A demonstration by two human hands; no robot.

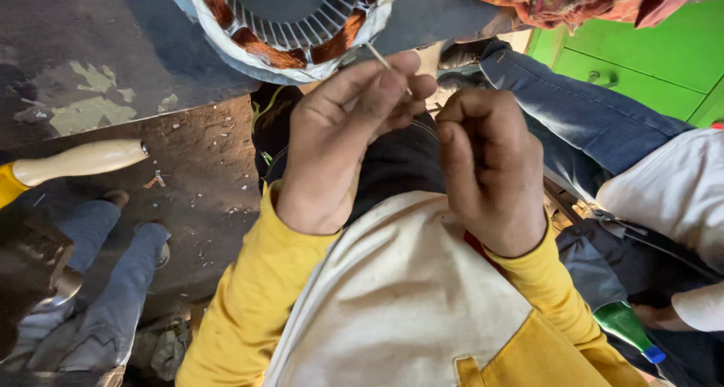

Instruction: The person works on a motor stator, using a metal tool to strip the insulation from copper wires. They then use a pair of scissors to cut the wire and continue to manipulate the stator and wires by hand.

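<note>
My left hand (343, 134) pinches a thin pale strand, a wire or sleeve (379, 57), that runs up to the motor stator (290, 25) at the top. That stator is a ring with copper windings and white insulation. Right beside it, my right hand (490, 165) is closed with its fingertips touching the left hand's fingers at the strand's lower end. Both hands are held over my lap, above yellow sleeves and a cream apron (407, 296).
A dark metal workbench (98, 48) holds the stator. A wooden tool handle (79, 161) pokes in from the left. Another person's jeans-clad legs (113, 281) stand lower left; a second person sits at the right (603, 123). A green bottle (630, 328) lies lower right.
</note>
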